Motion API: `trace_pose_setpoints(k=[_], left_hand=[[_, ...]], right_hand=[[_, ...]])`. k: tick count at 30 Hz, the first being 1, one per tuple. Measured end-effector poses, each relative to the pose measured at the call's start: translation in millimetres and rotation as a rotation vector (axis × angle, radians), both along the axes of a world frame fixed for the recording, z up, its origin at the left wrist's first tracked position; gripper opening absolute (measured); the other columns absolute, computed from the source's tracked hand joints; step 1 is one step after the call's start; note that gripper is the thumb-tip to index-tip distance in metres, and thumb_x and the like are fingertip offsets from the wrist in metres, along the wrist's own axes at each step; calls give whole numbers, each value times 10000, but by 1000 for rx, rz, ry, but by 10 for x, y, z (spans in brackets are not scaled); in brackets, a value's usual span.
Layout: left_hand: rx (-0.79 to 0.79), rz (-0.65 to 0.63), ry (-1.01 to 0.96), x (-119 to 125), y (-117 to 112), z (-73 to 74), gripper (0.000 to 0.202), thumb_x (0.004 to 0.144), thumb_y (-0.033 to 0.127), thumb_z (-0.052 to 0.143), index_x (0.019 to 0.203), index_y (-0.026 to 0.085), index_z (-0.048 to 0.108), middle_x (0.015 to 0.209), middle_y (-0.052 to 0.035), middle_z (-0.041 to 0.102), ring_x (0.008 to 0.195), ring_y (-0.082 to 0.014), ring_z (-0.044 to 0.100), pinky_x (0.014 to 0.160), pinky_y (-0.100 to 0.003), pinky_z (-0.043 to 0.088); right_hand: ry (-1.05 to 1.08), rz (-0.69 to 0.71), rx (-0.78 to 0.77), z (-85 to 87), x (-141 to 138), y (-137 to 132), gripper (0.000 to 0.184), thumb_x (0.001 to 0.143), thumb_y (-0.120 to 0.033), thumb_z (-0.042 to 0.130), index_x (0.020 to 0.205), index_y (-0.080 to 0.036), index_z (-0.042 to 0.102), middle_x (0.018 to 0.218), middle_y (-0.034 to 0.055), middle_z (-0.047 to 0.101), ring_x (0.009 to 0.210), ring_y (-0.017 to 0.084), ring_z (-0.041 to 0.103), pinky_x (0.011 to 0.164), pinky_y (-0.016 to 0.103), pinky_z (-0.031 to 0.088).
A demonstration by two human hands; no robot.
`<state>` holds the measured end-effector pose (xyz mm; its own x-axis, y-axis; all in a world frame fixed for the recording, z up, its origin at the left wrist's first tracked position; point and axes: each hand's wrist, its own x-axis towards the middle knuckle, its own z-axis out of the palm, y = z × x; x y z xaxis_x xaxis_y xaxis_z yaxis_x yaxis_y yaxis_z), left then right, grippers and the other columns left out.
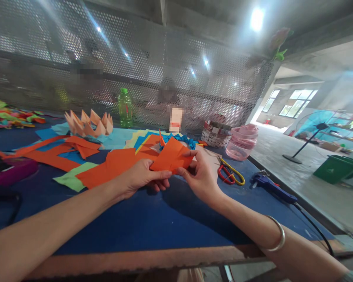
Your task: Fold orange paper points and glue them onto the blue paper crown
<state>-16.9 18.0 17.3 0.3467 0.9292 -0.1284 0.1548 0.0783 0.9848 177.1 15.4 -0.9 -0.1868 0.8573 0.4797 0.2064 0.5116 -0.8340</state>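
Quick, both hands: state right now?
Left hand: closed, gripping the near-left edge of the orange paper sheet.
Right hand: closed, pinching the same sheet's right side.

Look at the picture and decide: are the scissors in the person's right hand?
No, the scissors lie on the blue tabletop, while the right hand and left hand both hold folded orange paper.

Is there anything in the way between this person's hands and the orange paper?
Nothing visible: the left hand and right hand both hold the orange paper directly. The scissors lie to the right of the right hand, not in between.
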Motion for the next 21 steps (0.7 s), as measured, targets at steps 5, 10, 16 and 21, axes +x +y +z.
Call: trace_pose_setpoints(k=[5,10,16,21], left_hand=[[9,-17,45,6,9,8,385,592,498,834,657,135,725,645,-52,733,512,-104,608,494,-200,462],[-11,62,24,9,11,32,345,582,454,849,626,142,708,627,-50,725,538,-123,621,498,-210,465],[-9,59,35,14,-15,76,266,636,366,825,604,136,693,608,-47,715,502,-107,591,490,-207,454],[3,34,74,1,-15,71,242,686,346,784,617,133,691,625,-52,724,487,-101,589,476,-199,444]], right_hand=[[7,-3,-4,-11,10,21,337,808,-264,660,1050,-229,428,564,-102,468,503,106,451,531,243,342],[4,-40,-14,2,19,21,364,806,-308,681,1056,-234,427,609,-84,497,556,126,506,566,262,381],[-17,-42,7,11,39,19,321,816,-267,650,1045,-244,426,590,-90,468,539,131,489,562,268,380],[-53,-36,24,-8,52,21,264,856,-232,579,1062,-248,415,603,-71,537,573,152,546,598,284,406]])
